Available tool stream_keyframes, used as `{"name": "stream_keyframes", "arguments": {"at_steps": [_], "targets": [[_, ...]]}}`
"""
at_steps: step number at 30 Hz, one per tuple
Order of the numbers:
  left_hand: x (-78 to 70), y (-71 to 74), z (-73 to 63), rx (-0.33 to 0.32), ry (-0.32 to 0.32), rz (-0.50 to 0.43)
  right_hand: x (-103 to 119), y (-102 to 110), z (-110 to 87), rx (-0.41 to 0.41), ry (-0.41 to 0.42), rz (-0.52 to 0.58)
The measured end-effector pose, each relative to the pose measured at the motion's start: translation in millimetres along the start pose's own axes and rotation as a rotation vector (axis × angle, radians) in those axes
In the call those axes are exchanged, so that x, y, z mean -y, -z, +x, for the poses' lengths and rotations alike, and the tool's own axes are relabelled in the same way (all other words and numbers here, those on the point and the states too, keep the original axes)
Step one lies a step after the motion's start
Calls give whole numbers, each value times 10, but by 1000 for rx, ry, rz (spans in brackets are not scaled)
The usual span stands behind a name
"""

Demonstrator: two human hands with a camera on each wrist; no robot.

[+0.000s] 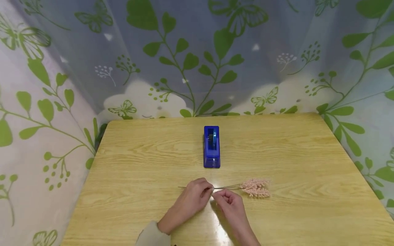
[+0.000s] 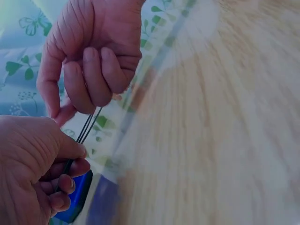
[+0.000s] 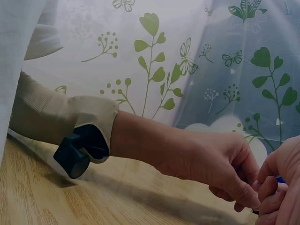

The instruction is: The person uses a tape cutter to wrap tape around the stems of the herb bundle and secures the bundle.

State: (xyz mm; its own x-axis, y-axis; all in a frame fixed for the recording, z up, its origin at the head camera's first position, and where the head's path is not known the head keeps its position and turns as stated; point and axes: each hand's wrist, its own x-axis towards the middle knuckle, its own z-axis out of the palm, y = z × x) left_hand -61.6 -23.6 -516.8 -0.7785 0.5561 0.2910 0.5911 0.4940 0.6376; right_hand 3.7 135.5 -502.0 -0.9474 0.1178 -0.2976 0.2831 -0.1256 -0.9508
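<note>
Softly pink flower heads (image 1: 254, 187), thin dark stems (image 1: 227, 187).

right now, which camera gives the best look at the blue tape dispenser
The head view: it shows the blue tape dispenser whole, from above, unobstructed. The left wrist view shows only part of it, behind the left hand; the right wrist view, just a blue sliver, probably it, beside the right hand.

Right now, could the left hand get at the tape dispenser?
Likely yes: dispenser sits just ahead, only bare table between; but the left hand grips the stems, so it'd probably need freeing first.
</note>
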Motion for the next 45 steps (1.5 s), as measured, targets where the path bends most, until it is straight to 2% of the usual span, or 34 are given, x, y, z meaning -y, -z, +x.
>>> {"name": "stream_keyframes", "arguments": {"at_steps": [6, 11, 17, 23, 31, 36, 45], "targets": [[-73, 22, 18, -1, -20, -62, 14, 7, -6, -1, 8, 0], [-99, 49, 6, -9, -11, -77, -1, 4, -9, -11, 41, -22], [-123, 85, -12, 3, 21, -76, -15, 3, -4, -6, 40, -26], [-141, 127, 1, 14, 75, -132, -16, -2, 4, -17, 22, -42], [-138, 156, -35, 21, 51, -143, -79, -36, -21, -11, 50, -46], [-148, 134, -52, 23, 36, -150, -105, -44, -35, -41, 50, -68], [-147, 117, -47, 18, 51, -155, -73, -28, -14, -51, 51, -117]]}}
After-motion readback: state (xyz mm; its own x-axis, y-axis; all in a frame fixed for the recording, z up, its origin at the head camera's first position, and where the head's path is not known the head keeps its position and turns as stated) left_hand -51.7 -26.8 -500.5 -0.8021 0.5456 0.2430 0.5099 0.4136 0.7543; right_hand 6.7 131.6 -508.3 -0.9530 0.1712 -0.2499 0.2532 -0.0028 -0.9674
